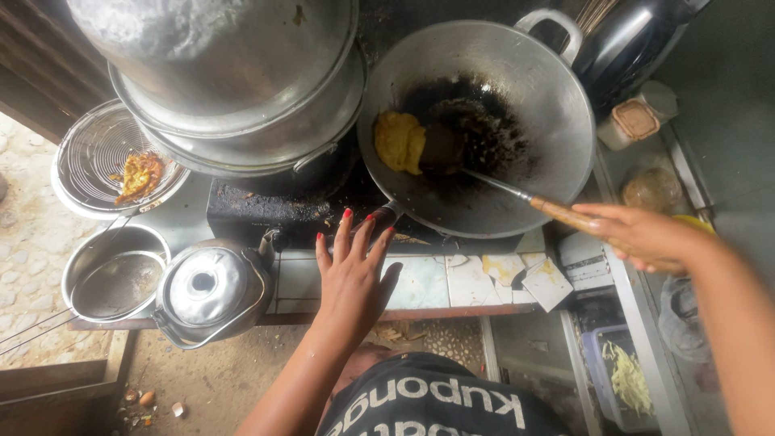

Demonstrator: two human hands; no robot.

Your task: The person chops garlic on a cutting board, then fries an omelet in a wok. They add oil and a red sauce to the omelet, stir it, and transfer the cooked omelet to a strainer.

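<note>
A large metal wok (533, 89) sits on the stove with dark oil in its middle and a yellow piece of fried food (400, 141) at the left of the oil. My right hand (642, 236) grips the wooden handle of a metal spatula (500, 187) whose blade lies in the oil beside the food. My left hand (353, 270) hovers with fingers spread over the tiled counter edge, near the wok's dark handle stub (386, 214). It holds nothing.
Stacked big metal pots (242, 89) stand left of the wok. A wire strainer (97, 157) holds fried bits. A small kettle (206, 291) and a metal bowl (113, 278) sit at the front left. Jars (634, 121) and a container of shredded food (626, 375) are on the right.
</note>
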